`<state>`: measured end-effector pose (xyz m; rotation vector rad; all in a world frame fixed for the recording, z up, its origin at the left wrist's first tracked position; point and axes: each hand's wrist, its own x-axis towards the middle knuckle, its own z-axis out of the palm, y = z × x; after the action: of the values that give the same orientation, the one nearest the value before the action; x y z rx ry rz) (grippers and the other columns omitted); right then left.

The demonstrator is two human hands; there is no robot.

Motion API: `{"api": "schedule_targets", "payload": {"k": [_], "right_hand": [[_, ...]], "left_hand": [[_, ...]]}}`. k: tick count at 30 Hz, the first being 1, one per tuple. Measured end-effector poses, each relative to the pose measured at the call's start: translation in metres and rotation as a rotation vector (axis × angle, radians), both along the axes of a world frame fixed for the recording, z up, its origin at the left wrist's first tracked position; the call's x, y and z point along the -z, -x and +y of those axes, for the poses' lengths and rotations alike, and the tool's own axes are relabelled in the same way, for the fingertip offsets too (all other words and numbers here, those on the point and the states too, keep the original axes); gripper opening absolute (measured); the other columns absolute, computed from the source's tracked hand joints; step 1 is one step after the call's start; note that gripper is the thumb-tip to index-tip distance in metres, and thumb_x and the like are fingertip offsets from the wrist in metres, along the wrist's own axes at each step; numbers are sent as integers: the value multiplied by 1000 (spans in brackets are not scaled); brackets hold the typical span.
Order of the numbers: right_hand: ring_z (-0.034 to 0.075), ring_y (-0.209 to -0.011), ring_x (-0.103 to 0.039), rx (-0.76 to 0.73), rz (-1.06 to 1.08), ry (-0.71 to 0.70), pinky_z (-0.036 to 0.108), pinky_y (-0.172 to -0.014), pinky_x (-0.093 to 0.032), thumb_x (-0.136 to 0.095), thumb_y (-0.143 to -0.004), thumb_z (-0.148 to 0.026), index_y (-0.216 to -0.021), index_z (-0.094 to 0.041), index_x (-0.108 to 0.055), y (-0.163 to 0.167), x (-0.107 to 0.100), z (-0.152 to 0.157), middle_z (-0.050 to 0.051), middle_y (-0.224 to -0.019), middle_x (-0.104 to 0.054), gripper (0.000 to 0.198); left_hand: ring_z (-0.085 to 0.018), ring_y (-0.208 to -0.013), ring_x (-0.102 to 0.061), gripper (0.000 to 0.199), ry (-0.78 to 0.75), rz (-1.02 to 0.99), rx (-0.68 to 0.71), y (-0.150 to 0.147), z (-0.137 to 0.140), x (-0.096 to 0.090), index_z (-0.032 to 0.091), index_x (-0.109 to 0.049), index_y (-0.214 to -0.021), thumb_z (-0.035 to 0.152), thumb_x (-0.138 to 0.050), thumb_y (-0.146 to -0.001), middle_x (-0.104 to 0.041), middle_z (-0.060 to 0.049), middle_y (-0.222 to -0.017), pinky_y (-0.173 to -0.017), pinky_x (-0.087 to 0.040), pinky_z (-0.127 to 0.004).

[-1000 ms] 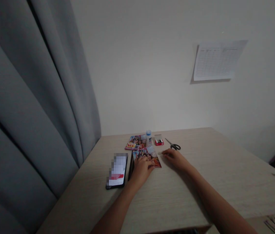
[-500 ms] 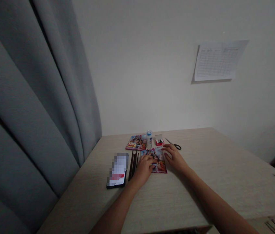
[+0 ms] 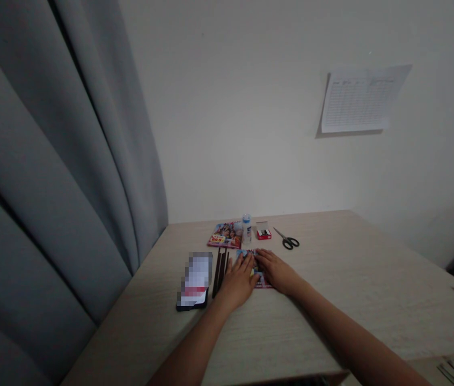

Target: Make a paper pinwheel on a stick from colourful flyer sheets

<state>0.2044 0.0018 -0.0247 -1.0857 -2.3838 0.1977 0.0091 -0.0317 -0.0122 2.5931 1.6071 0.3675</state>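
A colourful printed leaflet [image 3: 264, 282] lies flat on the table, largely covered by both hands. My left hand [image 3: 239, 280] rests on its left part, fingers stretched forward and thumb out to the side. Across the leaflet's right part lies my right hand [image 3: 278, 271], fingers extended toward the left hand. Neither hand is closed around anything. Several thin dark brown strips [image 3: 219, 271] lie just left of my left hand. Behind the hands stand a clear bottle with a blue top [image 3: 247, 229] and a small red box [image 3: 264, 234].
A phone [image 3: 195, 284] with a blurred-out screen lies to the left. A second printed leaflet [image 3: 226, 235] is at the back, beside the bottle. Black-handled scissors [image 3: 288, 241] lie behind my right hand. A grey curtain [image 3: 70, 187] borders the table's left side.
My right hand has moved left and down onto the leaflet, covering its right part and uncovering the scissors' handles. My left hand has flattened, its fingers now pointing more forward.
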Motion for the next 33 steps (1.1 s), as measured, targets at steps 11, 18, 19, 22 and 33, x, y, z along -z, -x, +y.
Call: {"api": "schedule_targets", "payload": {"k": [11, 18, 19, 22, 33], "right_hand": [[24, -150, -30, 149, -232, 69, 56, -122, -20, -29, -104, -38, -154, -24, -37, -2, -1, -6, 8, -161, -35, 52], [24, -151, -26, 153, -279, 86, 59, -121, -18, -25, -104, -41, -157, -27, -29, -4, -4, -8, 6, -163, -30, 54], [24, -151, -27, 146, -272, 94, 58, -121, -17, -26, -104, -42, -157, -28, -30, -5, -5, -8, 6, -163, -30, 54], [23, -151, -27, 126, -238, 128, 58, -122, -16, -27, -104, -45, -156, -29, -31, -8, -7, -6, 5, -162, -31, 54], [27, -146, -36, 92, -63, 105, 54, -121, -24, -39, -100, -29, -146, -21, -51, -23, -9, 8, 10, -156, -44, 48]], "left_hand": [[-29, -153, -20, 64, 15, 48, -87, -1, -2, -2, 29, -31, -157, 60, -23, -100, -28, -1, -163, -121, -2, -67], [-30, -154, -14, 64, 29, 75, -114, 3, -3, -6, 38, -28, -156, 65, -23, -98, -27, 3, -164, -118, 1, -72], [-30, -154, -13, 64, 27, 80, -115, 3, -3, -7, 39, -28, -156, 65, -23, -98, -27, 3, -164, -117, 1, -72], [-32, -154, -12, 64, 7, 104, -128, 7, -5, -8, 39, -28, -156, 66, -25, -98, -26, 1, -165, -115, 3, -75], [-36, -154, -9, 66, -1, 121, -177, 18, -2, -13, 34, -28, -157, 63, -33, -97, -22, -4, -166, -112, -3, -78]]}}
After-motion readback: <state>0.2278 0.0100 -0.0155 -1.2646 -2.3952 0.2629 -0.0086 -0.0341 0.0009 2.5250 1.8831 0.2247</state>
